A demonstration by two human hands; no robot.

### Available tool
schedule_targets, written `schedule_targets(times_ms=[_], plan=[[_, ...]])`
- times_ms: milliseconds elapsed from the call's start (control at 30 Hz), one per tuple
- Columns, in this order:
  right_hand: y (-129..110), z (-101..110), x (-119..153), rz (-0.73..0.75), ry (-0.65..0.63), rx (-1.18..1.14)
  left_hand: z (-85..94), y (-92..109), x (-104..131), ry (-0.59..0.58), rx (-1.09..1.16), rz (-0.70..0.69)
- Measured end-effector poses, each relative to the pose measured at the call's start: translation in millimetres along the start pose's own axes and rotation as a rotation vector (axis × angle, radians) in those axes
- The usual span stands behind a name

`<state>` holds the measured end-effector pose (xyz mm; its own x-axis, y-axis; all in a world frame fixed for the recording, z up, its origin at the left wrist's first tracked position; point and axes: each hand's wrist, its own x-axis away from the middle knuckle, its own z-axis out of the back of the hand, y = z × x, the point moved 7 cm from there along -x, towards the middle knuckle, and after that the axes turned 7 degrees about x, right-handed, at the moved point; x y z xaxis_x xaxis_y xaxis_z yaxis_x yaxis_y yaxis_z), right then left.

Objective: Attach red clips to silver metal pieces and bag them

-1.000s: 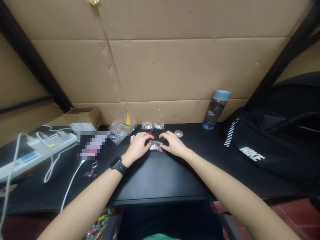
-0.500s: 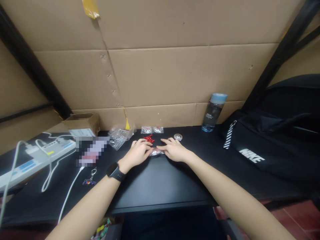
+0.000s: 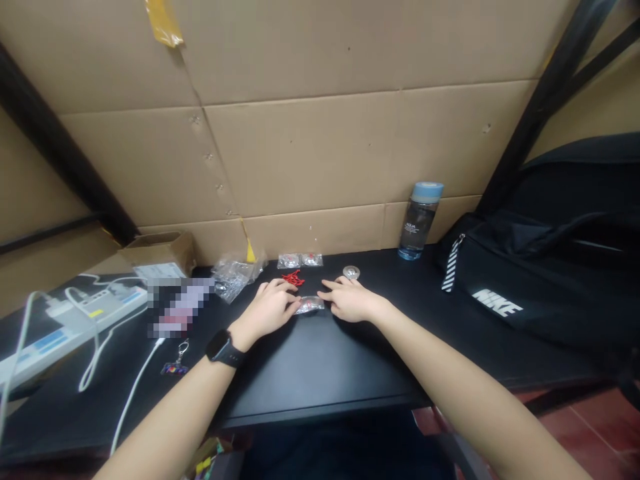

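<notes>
Packet (image 3: 311, 307) on the table (image 3: 320, 373), between left hand (image 3: 270, 308) and right hand (image 3: 351, 300), both loosely curled at its ends, grip impossible to tell, looks light, slick and crinkly, so probably best pinched by its flat edges.

On the tabletop (image 3: 325, 367), a packet (image 3: 311, 306) lies between the left hand (image 3: 269, 308) and the right hand (image 3: 355, 301), two more packets (image 3: 311, 260) behind it near the wall (image 3: 280, 160). To the right stand a bottle (image 3: 419, 227), then a bag (image 3: 545, 287); to the left, a wrapper (image 3: 234, 275), a box (image 3: 173, 252) and a power strip (image 3: 65, 339).
</notes>
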<state>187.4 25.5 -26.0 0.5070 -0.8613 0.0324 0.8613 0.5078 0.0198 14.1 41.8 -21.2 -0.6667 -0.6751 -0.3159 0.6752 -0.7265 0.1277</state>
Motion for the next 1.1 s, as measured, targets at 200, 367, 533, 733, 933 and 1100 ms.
schedule_targets(times_ms=[200, 367, 533, 733, 933, 1100], plan=[[5.0, 16.0, 3.3, 0.073, 0.175, -0.094, 21.4, 20.4, -1.3, 0.155, -0.278, -0.173], [-10.8, 19.9, 2.0, 0.26, 0.227, -0.336, 16.3, 23.7, -13.0, 0.146, -0.591, -0.348], [-25.7, 7.3, -4.2, 0.242, 0.187, -0.398, -2.2, 23.1, -20.1, 0.112, -0.686, -0.441], [-31.5, 5.1, -4.1, 0.214, 0.15, -0.385, -2.7, 30.5, -18.3, 0.151, -0.655, -0.377], [-31.2, 5.3, -4.4, 0.233, 0.159, -0.358, -2.2, 32.5, -14.5, 0.141, -0.598, -0.343], [-31.4, 3.4, -6.0, 0.229, 0.151, -0.34, -1.1, 31.3, -13.3, 0.115, -0.457, -0.284]])
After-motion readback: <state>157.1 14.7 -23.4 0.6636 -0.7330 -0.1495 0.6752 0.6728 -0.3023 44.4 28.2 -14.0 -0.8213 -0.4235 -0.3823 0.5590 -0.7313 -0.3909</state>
